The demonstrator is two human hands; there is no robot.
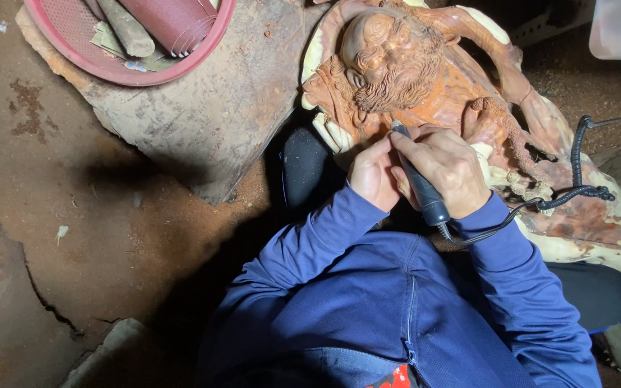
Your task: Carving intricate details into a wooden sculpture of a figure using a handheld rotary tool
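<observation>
The right hand wraps its grip around a dark rotary handpiece — long axis slanting up-left, tip at the wooden carving below the beard — while the left hand presses closed against the tool's front, steadying it.

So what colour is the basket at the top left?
The basket is pinkish red, seen in the head view.
</observation>
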